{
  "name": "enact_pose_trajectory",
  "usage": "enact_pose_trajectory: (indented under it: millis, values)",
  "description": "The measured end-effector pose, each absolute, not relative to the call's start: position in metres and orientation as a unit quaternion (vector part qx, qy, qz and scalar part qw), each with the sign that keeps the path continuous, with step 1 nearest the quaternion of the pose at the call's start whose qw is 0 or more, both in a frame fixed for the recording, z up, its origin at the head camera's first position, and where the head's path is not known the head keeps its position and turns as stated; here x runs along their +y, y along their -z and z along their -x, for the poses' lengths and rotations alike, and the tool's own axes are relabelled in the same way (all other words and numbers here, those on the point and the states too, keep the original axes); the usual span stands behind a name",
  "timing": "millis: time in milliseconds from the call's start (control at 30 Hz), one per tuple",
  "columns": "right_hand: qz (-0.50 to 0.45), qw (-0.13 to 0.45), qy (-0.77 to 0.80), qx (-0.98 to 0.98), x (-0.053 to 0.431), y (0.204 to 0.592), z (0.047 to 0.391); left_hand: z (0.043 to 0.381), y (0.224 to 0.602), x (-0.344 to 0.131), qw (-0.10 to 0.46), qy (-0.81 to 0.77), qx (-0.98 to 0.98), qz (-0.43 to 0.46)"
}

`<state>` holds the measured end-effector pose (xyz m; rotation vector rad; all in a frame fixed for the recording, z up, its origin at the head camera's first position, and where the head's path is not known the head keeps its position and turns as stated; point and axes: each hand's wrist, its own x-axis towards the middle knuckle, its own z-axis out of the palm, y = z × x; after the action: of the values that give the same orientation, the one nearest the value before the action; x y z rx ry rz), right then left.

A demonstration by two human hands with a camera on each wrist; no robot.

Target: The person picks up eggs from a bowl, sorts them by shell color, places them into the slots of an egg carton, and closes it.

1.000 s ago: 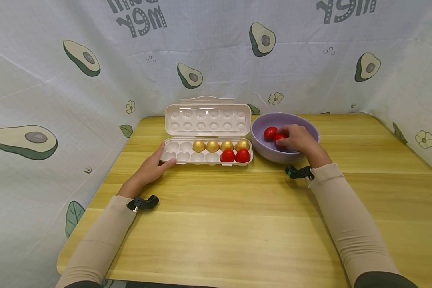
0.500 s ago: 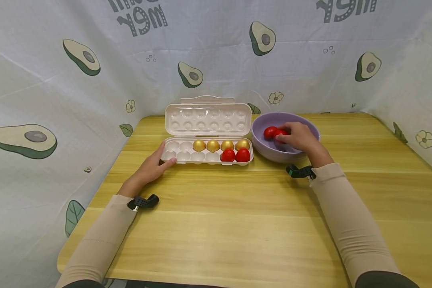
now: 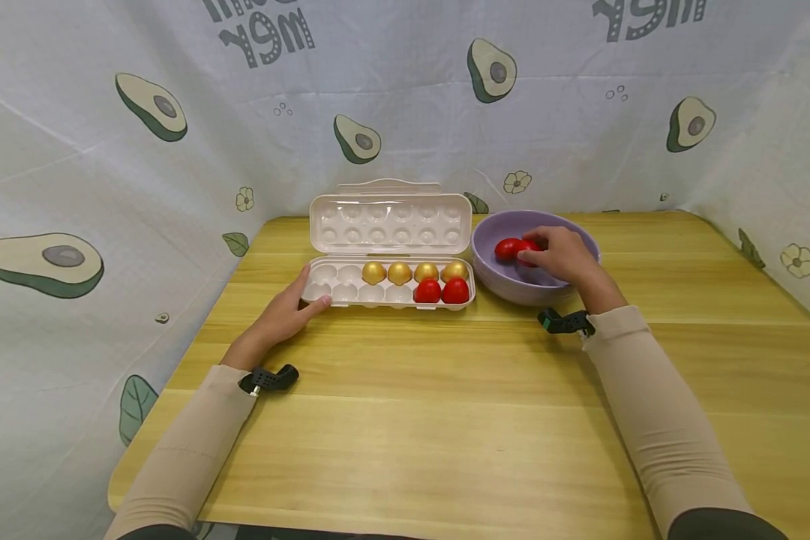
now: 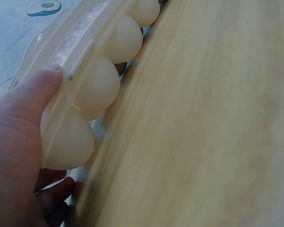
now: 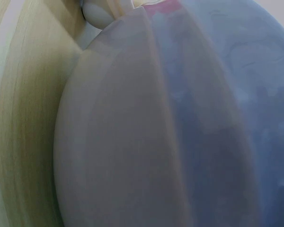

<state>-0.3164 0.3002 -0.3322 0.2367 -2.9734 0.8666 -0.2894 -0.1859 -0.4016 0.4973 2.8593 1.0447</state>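
Note:
A long cream egg box (image 3: 371, 295), its lid (image 3: 390, 225) standing up at the back, lies on the table. My left hand (image 3: 278, 316) grips its left end; the left wrist view has the thumb (image 4: 35, 92) over the front rim and the fingertips beyond the end cup. Several gold eggs (image 3: 399, 274) fill the right part of the back row, and two red eggs (image 3: 427, 291) stand at the right of the front row. Inside the purple bowl (image 3: 513, 291), my right hand (image 3: 562, 255) pinches a red egg (image 3: 529, 250), with another red egg (image 3: 507, 249) beside it.
The bowl stands close against the box's right end on the wooden table (image 3: 445, 420). Behind both hangs a white cloth (image 3: 418, 97) with an avocado print. The bowl's outer wall (image 5: 113, 137) takes up most of the right wrist view.
My right hand has shifted slightly up and right in the head view, and the red egg in its fingers has moved with it. The left hand and egg box stay put.

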Motion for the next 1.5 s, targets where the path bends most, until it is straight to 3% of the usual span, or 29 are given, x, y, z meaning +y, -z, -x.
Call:
enact_pose_trajectory:
  millis: [1100,1500]
  values:
    - [-0.106,0.071,-0.343,-0.931,0.286,0.32,0.312,0.29,0.402,-0.186,0.023,-0.338,0.926,-0.164]
    - [-0.11,0.064,-0.386,-0.914,0.272,0.309,0.306,0.291,0.403,-0.187,0.022,-0.336,0.927,-0.164]
